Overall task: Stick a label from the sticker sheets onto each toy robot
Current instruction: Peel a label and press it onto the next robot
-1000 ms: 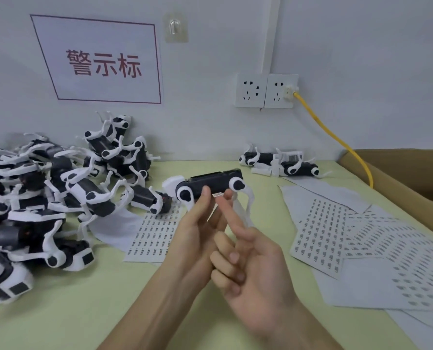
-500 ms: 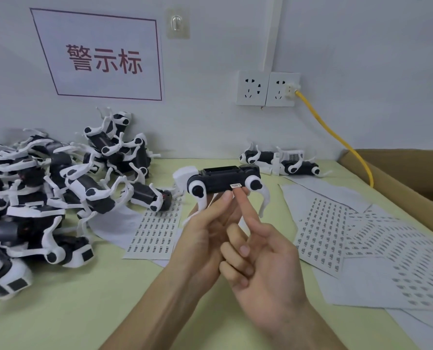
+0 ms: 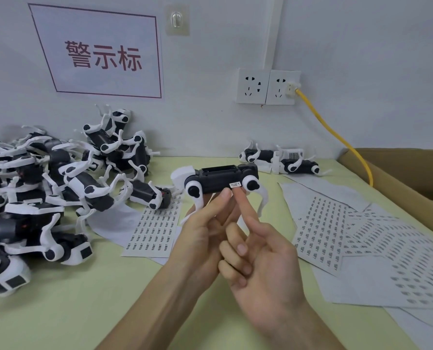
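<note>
Black plastic with white legs, the toy robot (image 3: 220, 177) is held up over the bench (image 3: 84, 299) by the left grip (image 3: 205, 231), a bare hand whose thumb and fingers close on its underside from below. A second ago the small white label (image 3: 235, 184) rode on the forefinger of the right grip (image 3: 263, 263), short of the toy, which was held lower and more tilted. Now the toy is higher and nearly level, and the label lies flat on the black flank, just beside the round rear leg joint. The right grip grasps nothing: its forefinger is stretched out with the fingertip (image 3: 240, 198) at the label's lower edge, and the other fingers are folded in. The label seems to have passed from finger to toy, so this robot is likely all but done. It may want one firm rub before it is put down, since I cannot tell whether every corner is stuck. Much of the task looks to be ahead. A large heap of toy robots (image 3: 59, 188) lies at the left, and two more robots (image 3: 278, 161) sit by the wall. One sticker sheet (image 3: 155, 231) lies under the raised toy and further sheets (image 3: 336, 231) are spread to the right, near a cardboard box (image 3: 399, 173).
</note>
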The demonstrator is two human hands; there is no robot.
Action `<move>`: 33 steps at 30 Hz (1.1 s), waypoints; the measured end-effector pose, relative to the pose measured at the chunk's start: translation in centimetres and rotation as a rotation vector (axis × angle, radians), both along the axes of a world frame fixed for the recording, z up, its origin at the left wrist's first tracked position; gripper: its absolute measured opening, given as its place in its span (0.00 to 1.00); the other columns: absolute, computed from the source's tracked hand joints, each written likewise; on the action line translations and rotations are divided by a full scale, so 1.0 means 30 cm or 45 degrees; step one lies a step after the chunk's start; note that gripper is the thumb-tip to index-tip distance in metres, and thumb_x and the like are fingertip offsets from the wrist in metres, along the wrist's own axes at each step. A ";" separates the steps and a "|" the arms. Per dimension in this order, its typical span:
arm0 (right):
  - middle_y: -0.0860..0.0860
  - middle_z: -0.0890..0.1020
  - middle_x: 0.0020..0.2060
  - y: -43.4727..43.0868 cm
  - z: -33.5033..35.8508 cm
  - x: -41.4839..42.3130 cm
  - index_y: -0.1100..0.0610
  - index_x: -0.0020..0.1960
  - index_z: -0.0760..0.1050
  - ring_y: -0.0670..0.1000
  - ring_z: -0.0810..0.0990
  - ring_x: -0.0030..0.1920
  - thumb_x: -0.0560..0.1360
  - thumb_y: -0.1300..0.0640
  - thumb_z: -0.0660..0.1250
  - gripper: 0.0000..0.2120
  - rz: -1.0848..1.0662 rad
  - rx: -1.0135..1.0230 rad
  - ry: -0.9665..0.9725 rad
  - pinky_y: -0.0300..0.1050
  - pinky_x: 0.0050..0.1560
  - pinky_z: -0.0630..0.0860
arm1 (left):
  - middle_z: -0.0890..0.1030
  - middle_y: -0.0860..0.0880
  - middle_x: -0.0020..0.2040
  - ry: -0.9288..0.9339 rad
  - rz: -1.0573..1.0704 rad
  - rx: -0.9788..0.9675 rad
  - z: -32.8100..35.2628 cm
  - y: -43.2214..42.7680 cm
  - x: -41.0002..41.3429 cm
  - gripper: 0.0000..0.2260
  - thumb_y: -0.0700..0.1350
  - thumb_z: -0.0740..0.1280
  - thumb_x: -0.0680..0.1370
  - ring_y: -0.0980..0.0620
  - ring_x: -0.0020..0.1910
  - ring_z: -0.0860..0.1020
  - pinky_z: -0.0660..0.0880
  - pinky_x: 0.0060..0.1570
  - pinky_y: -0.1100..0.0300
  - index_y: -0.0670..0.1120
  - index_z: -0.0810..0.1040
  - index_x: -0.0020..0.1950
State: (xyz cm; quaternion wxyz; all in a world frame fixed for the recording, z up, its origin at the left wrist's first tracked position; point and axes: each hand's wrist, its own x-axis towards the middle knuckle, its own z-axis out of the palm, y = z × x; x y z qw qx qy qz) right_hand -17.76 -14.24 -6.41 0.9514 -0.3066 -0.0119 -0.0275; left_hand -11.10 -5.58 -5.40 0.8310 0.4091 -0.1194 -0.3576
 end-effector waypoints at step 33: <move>0.50 0.65 0.29 0.006 0.010 -0.012 0.46 0.64 0.82 0.47 0.54 0.28 0.70 0.54 0.65 0.23 -0.042 -0.029 0.018 0.41 0.25 0.51 | 0.86 0.49 0.60 -0.118 0.270 0.111 -0.010 -0.017 -0.011 0.37 0.58 0.76 0.69 0.48 0.47 0.84 0.80 0.33 0.58 0.42 0.74 0.73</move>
